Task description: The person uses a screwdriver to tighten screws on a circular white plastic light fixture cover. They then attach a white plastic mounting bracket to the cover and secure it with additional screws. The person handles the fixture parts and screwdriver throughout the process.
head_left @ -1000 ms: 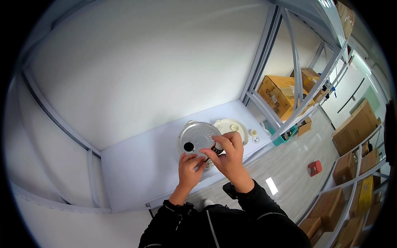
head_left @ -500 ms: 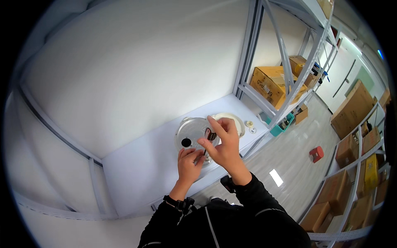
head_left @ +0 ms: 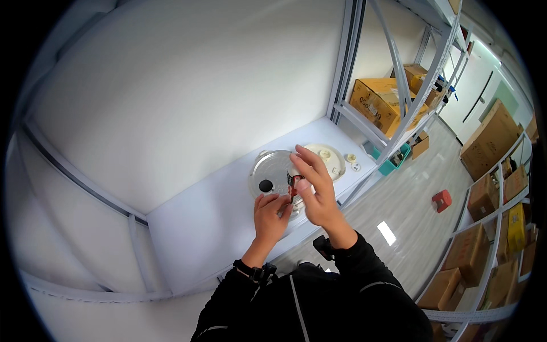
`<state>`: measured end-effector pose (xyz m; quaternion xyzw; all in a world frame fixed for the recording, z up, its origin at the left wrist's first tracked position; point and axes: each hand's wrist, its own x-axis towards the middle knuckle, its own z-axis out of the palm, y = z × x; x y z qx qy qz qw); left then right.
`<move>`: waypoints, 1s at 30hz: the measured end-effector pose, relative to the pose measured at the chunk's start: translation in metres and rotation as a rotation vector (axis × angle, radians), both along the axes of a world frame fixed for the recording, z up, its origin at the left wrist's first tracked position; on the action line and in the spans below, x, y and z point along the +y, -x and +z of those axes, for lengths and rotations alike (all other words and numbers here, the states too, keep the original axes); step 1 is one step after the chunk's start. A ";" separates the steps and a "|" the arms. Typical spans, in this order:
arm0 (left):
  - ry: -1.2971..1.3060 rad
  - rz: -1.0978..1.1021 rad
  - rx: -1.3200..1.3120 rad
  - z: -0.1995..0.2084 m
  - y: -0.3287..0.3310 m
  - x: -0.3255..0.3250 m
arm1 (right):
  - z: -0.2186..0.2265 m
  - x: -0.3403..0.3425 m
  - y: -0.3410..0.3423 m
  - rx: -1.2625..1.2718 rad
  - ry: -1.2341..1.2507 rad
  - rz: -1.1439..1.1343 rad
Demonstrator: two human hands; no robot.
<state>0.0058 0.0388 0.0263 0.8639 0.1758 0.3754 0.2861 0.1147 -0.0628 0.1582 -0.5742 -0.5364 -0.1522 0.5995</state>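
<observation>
A round metallic disc-shaped part (head_left: 273, 165) with a dark round hole lies on the white shelf, partly hidden by my hands. Over its right side a small red-and-black hand tool (head_left: 295, 182) stands roughly upright; its exact kind is too small to tell. My left hand (head_left: 270, 216) is closed at the tool's lower end, the fingers pinched together just above the disc's near edge. Beside the tool, my right hand (head_left: 322, 191) has its fingers stretched upward, with the thumb against or right next to the red part. The tool's tip is hidden.
Behind my right hand lies a round cream cover (head_left: 337, 162), with a small cream cap (head_left: 350, 158) and a white disc (head_left: 355, 167) to its right. A grey shelf post (head_left: 344, 62) rises at the back. A red stool (head_left: 441, 200) stands on the floor; cartons (head_left: 379, 102) sit on racks.
My right thumb has come in toward the tool, showing more of its red part. My left hand stays at its lower end. The whole view has shifted slightly.
</observation>
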 end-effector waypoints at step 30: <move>-0.116 -0.016 -0.038 0.000 0.000 0.010 | 0.003 -0.005 -0.010 -0.015 0.069 -0.022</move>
